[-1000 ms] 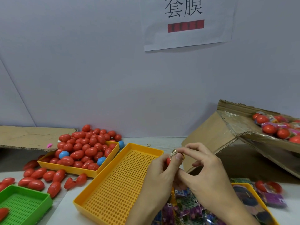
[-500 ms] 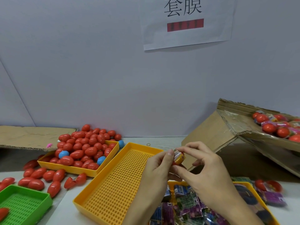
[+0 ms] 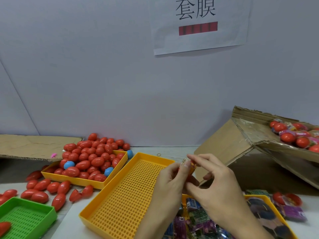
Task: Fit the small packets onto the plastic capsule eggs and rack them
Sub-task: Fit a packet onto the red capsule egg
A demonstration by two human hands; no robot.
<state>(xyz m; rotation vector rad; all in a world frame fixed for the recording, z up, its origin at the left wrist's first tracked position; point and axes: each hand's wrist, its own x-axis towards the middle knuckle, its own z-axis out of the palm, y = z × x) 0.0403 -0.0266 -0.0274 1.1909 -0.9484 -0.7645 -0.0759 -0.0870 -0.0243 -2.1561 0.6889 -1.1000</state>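
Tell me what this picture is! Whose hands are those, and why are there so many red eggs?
A person wears a camera on their head, so you see their own two hands from above. The left hand and the right hand together pinch one plastic egg and fit a shiny packet onto it.

On the table, a yellow tray on the left is heaped with red eggs and a few blue ones, and more red eggs lie loose beside it. In the middle sits a yellow tray with holes, the rack, with nothing in it yet. A green tray is in the near left corner. Colourful packets fill the tray under the hands. The cardboard box on the right holds eggs that already wear packets.
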